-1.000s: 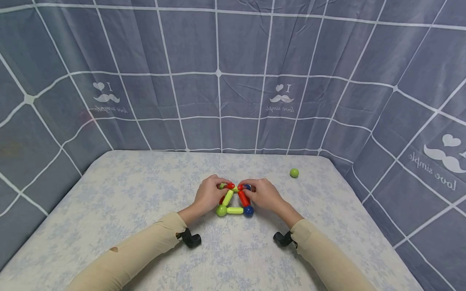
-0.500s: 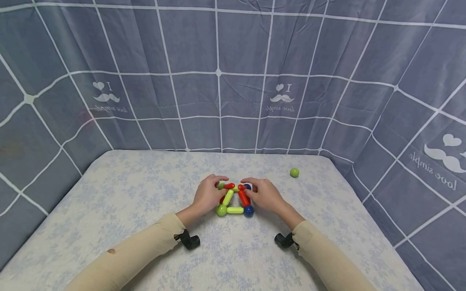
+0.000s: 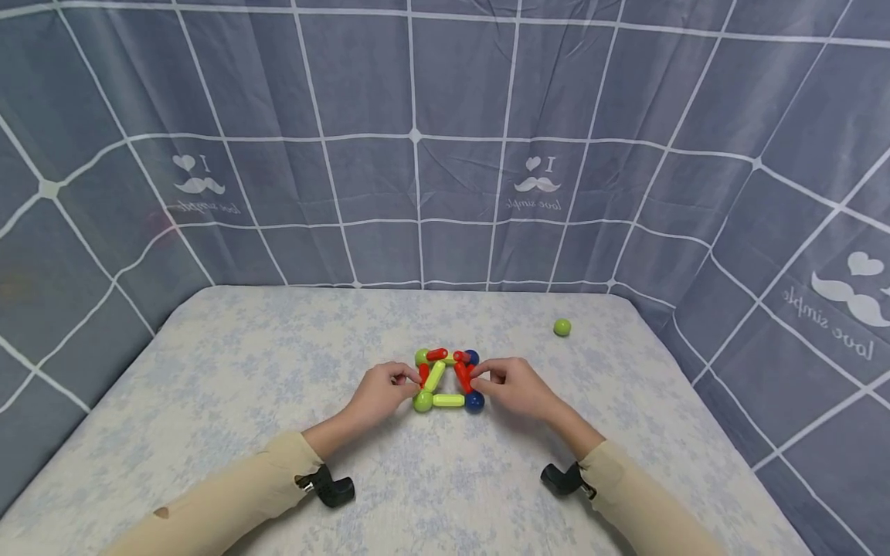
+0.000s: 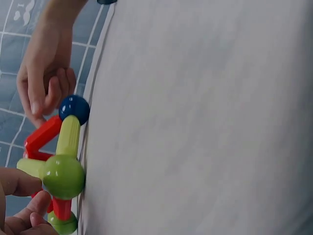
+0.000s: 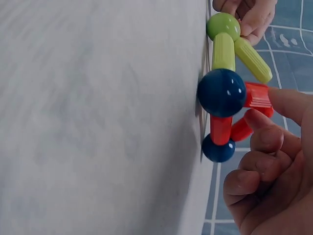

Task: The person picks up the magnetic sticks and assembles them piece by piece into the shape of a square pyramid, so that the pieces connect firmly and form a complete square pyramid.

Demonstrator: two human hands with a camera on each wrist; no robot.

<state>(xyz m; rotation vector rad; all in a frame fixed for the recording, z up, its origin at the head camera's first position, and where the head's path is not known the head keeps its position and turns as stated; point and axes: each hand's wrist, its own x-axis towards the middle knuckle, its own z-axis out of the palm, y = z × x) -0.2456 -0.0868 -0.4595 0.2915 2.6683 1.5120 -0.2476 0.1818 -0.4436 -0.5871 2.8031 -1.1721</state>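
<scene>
Magnetic sticks and balls form a square base [image 3: 448, 401] on the table: two green balls [image 3: 422, 401] on the left, two blue balls [image 3: 474, 401] on the right. From the corners a yellow-green stick [image 3: 435, 377] and several red sticks lean up and inward, their top ends apart. My left hand [image 3: 382, 390] is at the left side, thumb and forefinger close to the front green ball [image 4: 64, 176]; what they touch is partly hidden. My right hand [image 3: 518, 384] has thumb and forefinger about the red stick [image 5: 257, 95] rising from the front blue ball [image 5: 221, 92].
A loose green ball [image 3: 562, 327] lies at the back right of the table [image 3: 292, 347]. Behind and beside the table hangs a grey-blue checked curtain [image 3: 459, 177]. Black wrist cameras [image 3: 332, 490] stick out below both sleeves.
Both hands have let go of the upper red sticks at the back and come nearer, lower along the sides. The sticks stay leaning on their own.
</scene>
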